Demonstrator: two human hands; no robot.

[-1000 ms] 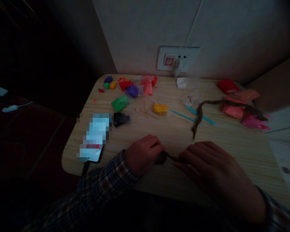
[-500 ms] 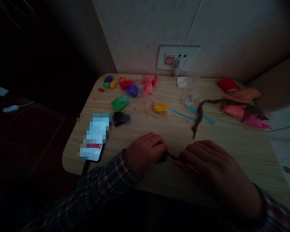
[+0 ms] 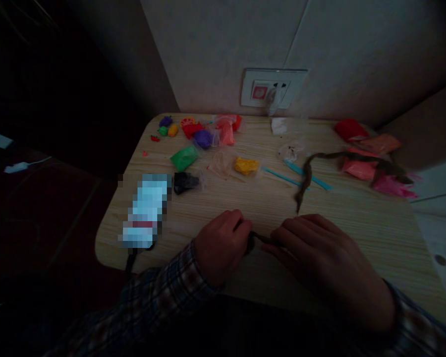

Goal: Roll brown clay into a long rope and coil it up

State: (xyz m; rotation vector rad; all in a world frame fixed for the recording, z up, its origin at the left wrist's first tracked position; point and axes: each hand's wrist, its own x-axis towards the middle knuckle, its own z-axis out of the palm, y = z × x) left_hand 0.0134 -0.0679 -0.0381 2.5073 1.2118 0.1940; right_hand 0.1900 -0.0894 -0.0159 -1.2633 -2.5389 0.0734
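Between my two hands runs a thin strand of brown modelling clay [image 3: 260, 238], low over the front of the table. My left hand [image 3: 223, 243] is closed around its thicker left part, which mostly hides under the fingers. On the strand's other end, my right hand [image 3: 321, 263] is pinched, thumb below and fingers above. Beyond the right hand lies a long, wavy brown clay roll [image 3: 307, 173]; its far end rests over coloured clay packets. Two blue modelling tools, a broad one [image 3: 319, 182] and a thin one [image 3: 280, 175], lie beside and partly under that roll.
A phone [image 3: 146, 210] with a blurred screen lies at the table's left. Bags of green [image 3: 185, 158], black [image 3: 186, 182] and yellow clay [image 3: 246, 165] sit mid-table. Small clay fruits [image 3: 173, 130] stand at the back left, pink packets [image 3: 360, 168] at the right. A wall socket [image 3: 273, 89] is behind.
The left hand has turned slightly, its fingers curling more over the clay. My right hand has shifted a little to the left and up. Both keep hold of the strand.
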